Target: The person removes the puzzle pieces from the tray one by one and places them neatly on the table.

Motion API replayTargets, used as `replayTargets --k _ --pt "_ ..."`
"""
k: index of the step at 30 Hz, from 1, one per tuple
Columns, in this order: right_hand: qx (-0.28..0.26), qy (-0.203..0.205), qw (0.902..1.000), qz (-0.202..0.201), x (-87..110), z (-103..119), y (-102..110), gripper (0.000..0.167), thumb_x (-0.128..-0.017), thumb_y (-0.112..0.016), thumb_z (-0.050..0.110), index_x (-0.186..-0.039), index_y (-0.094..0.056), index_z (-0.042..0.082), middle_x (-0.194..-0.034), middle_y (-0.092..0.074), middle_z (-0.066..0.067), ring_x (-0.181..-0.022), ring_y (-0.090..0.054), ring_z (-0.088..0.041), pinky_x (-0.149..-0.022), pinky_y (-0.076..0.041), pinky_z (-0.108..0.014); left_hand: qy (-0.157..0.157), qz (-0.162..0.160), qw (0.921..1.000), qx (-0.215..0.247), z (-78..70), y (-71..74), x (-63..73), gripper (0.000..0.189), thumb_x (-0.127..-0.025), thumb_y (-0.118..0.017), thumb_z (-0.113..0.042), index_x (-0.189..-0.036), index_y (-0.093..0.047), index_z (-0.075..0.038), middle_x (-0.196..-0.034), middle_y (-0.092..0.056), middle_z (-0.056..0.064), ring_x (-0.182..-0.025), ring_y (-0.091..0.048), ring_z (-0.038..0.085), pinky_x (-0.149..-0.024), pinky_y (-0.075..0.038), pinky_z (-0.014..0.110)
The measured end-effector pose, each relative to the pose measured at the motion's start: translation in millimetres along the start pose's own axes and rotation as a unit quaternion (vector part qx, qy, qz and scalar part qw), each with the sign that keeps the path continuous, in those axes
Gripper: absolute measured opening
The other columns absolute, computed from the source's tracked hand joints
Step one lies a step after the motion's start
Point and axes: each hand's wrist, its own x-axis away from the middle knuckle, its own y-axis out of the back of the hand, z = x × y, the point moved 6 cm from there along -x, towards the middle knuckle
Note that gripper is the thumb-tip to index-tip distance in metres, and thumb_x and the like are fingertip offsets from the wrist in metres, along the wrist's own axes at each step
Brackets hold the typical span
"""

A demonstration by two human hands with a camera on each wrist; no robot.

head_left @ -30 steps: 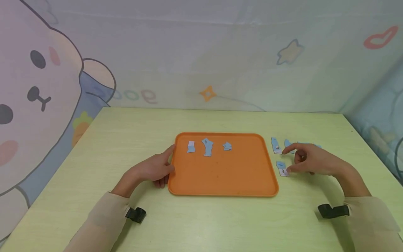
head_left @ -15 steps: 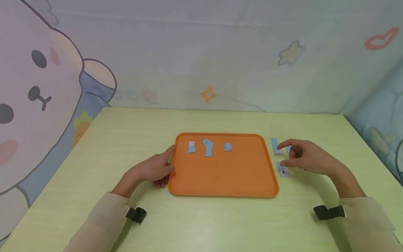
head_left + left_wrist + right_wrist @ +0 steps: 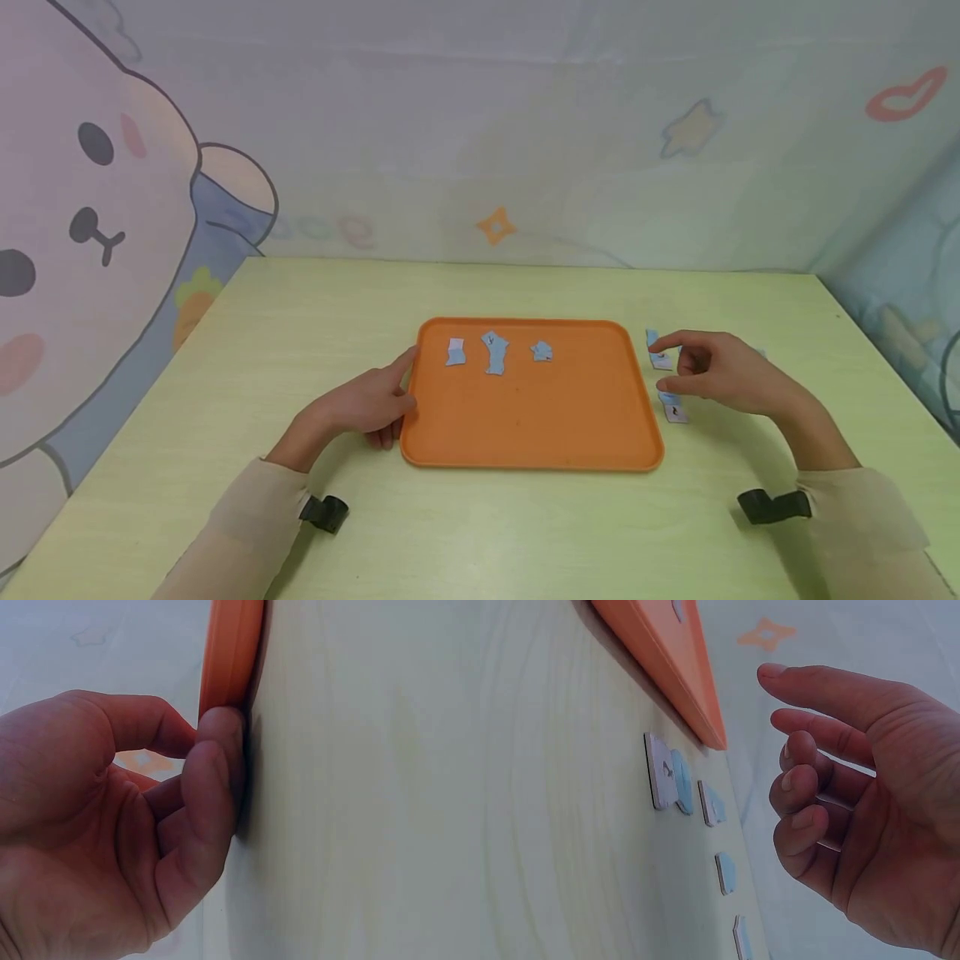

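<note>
My left hand (image 3: 371, 400) grips the left edge of the orange tray (image 3: 525, 433); in the left wrist view its thumb and fingers meet at the tray's rim (image 3: 231, 652). On the tray's upper part lie three light-blue jigsaw-like pieces, one with a pinkish end (image 3: 456, 352), a tall one (image 3: 496, 354) and a small one (image 3: 542, 351). My right hand (image 3: 723, 367) hovers just right of the tray, holding nothing, thumb and index finger apart. Beneath it on the table are a two-tone piece (image 3: 675, 413) and another flat piece (image 3: 661, 362); the hand partly hides them.
Further thin flat pieces, such as a light-blue piece (image 3: 726, 873), lie along the table in the right wrist view. The pale wooden table (image 3: 510, 542) ends at a printed cloth backdrop (image 3: 420, 125). A black wrist camera (image 3: 774, 507) sits at the right sleeve.
My right hand has shifted left toward the tray and slightly up, uncovering more of the near two-tone piece's lower part. My left hand and the tray stay in place.
</note>
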Motion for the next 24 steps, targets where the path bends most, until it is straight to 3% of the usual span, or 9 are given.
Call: replayTargets --k 24 --pt "-0.009 0.018 0.9997 0.012 -25.4 27 -16 0.047 -0.094 -0.080 0.024 -0.135 -0.067 0.007 -0.082 -0.062 -0.004 -0.066 -0.055 -0.014 -0.063 -0.049 -0.027 -0.002 -0.004 1.0000 -0.001 2.5 -0.1 -2.2 0.083 -0.100 -0.046 -0.010 -0.171 -0.003 -0.008 -0.066 -0.062 0.006 -0.050 -0.058 0.016 -0.051 -0.053 0.030"
